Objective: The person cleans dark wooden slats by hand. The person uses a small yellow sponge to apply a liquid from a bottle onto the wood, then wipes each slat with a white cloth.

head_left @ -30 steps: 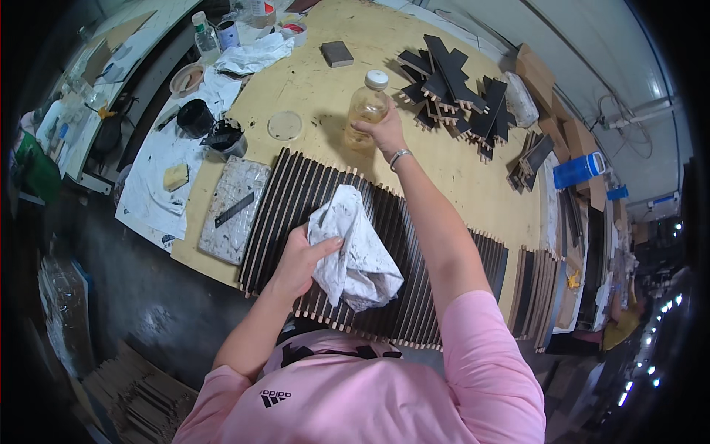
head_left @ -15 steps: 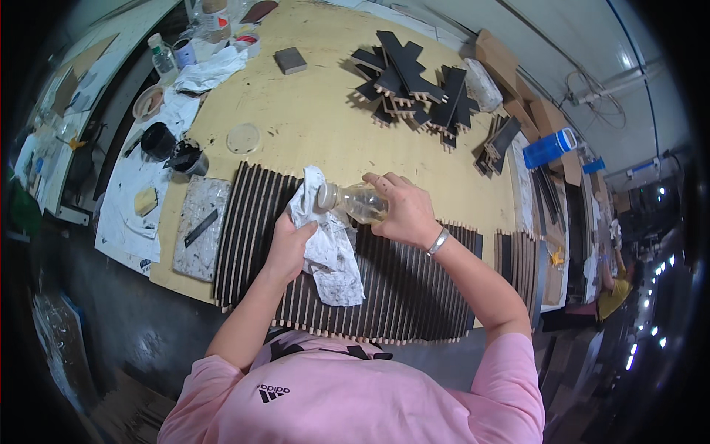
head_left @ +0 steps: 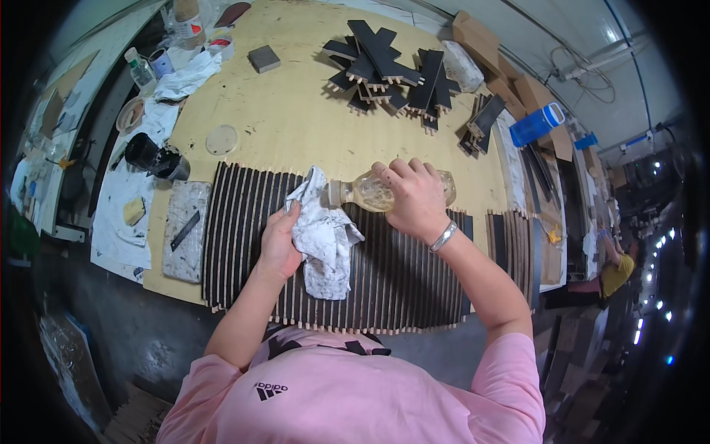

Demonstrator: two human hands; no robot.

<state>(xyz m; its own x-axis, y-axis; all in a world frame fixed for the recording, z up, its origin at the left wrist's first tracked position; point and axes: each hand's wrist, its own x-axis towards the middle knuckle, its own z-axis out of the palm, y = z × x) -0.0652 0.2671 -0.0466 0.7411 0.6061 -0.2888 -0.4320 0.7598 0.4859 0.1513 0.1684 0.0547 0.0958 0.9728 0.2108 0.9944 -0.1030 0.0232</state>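
Head view: right hand (head_left: 416,196) is wrapped around a clear bottle (head_left: 384,190), now tipped on its side with the neck pointing left into the rag (head_left: 319,229). A second ago that bottle stood upright at arm's reach on the plywood table (head_left: 296,111); half a second ago it was coming in tilted. So the liquid is, by my judgement, being poured onto the cloth, wetting it for wiping. Left hand (head_left: 279,240) is closed on the rag's upper corner, bunching it against the bottle mouth; the rest of the cloth hangs onto the slat panel (head_left: 370,274). Both grips firm, fingers curled shut. Bottle and rag sit above the middle of the dark slats, near the person's chest. Around: a grey slab (head_left: 185,229) with a dark tool on it just left of the panel, a round lid (head_left: 221,139) on the table beyond, black cups (head_left: 151,157) on white paper at the left edge, a pile of dark slat pieces (head_left: 392,66) well apart at the far side. Nothing lies between hands and panel; another person shows at far right.
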